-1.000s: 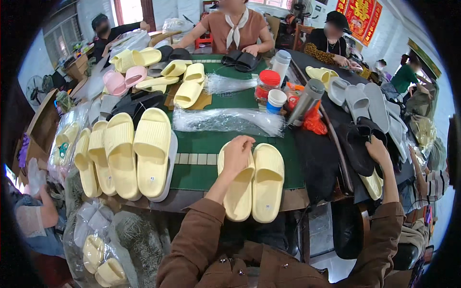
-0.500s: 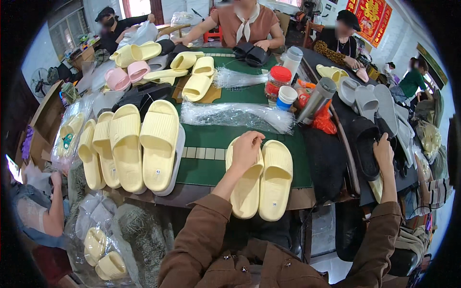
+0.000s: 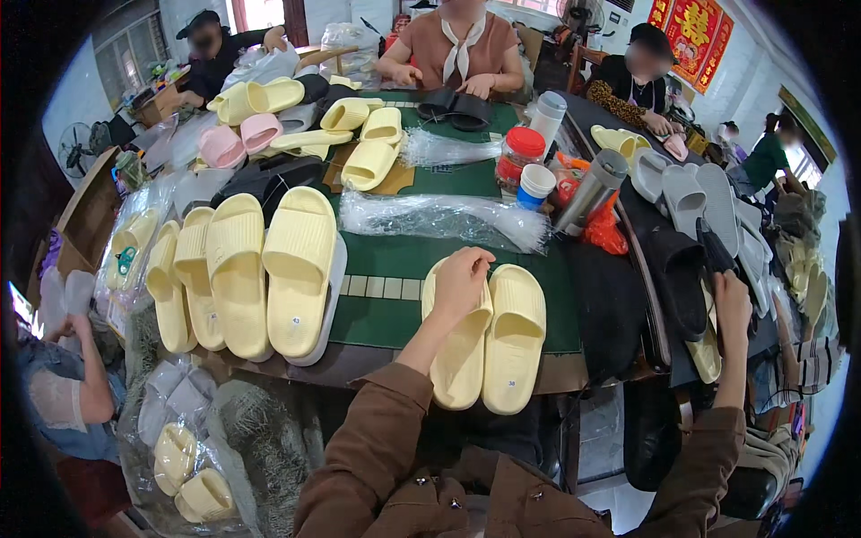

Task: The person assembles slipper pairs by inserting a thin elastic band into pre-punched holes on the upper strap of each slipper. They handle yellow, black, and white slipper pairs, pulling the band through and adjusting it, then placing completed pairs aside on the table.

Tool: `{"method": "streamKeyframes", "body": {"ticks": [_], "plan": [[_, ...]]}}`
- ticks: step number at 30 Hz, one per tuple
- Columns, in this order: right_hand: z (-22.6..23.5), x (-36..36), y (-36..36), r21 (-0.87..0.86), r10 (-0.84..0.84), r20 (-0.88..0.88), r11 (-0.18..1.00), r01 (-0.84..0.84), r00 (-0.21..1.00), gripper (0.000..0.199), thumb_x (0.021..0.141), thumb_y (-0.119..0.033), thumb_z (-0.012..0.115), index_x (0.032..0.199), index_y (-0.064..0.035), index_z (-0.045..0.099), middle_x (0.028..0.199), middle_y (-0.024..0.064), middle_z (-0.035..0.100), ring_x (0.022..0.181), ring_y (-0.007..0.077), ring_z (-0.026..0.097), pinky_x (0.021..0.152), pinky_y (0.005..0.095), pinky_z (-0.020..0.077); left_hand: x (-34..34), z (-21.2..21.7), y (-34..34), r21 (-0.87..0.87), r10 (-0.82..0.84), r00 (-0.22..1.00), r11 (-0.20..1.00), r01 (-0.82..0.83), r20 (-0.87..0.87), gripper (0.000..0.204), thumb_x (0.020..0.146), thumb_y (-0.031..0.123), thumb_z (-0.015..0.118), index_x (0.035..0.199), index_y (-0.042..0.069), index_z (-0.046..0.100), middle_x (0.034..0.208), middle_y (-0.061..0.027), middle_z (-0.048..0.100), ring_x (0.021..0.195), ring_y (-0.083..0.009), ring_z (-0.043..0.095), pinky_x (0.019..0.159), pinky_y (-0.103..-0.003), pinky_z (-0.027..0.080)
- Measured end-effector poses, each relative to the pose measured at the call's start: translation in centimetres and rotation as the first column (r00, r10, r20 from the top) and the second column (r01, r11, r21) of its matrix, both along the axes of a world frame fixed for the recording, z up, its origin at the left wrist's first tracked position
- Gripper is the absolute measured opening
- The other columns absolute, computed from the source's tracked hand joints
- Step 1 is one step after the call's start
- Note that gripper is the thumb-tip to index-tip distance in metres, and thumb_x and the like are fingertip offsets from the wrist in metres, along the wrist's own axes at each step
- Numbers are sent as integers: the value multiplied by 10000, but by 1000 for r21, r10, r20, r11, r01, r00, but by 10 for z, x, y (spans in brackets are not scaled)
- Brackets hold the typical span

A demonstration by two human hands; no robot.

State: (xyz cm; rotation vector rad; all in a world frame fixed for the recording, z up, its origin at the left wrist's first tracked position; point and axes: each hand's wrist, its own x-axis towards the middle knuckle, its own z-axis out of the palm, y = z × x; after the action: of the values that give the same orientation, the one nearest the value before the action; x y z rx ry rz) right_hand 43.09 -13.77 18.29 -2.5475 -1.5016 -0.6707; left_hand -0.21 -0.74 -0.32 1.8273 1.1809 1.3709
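A pair of pale yellow slippers stands at the near edge of the table, soles down. My left hand [image 3: 461, 285] lies over the strap of the left slipper [image 3: 456, 363], with bent fingers against it. The right slipper [image 3: 515, 350] of the pair is close beside it. Off to the right, my right hand [image 3: 733, 303] is closed at a pile of footwear, next to a black slipper [image 3: 679, 278] and a yellow slipper [image 3: 706, 360] partly under it. What its fingers grip is hidden.
Several larger yellow slippers [image 3: 299, 269] stand at the left. A bundle of clear plastic ties [image 3: 439, 218] lies beyond the pair. A red-lidded jar [image 3: 520, 154], a white-and-blue tub [image 3: 535, 184] and a steel flask [image 3: 592, 190] stand to the right. Co-workers sit around the table.
My right hand has shifted slightly right and nearer, and more of the yellow slipper beside it shows. My left hand stays on the strap. The person opposite has drawn one arm back.
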Motion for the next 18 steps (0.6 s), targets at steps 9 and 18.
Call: {"method": "streamKeyframes", "body": {"ticks": [9,18], "plan": [[61,-26,-120,290,395,-688,919,-268,609,382,1025,-356,415,831,-62,565,548,-47,391,465,37,316,457,197,230,5,-1,3,16,0,999,1000,0,-32,128,875,80,587,945,27,680,855,-103,662,732,-220,617,680,-327,489],[51,-199,-92,464,580,-799,761,-453,156,366,1029,-286,399,802,-41,549,580,-62,397,472,16,331,424,198,212,0,3,1,40,-32,998,999,29,63,131,882,72,599,973,38,687,871,-85,671,748,-174,621,658,-291,477]]}}
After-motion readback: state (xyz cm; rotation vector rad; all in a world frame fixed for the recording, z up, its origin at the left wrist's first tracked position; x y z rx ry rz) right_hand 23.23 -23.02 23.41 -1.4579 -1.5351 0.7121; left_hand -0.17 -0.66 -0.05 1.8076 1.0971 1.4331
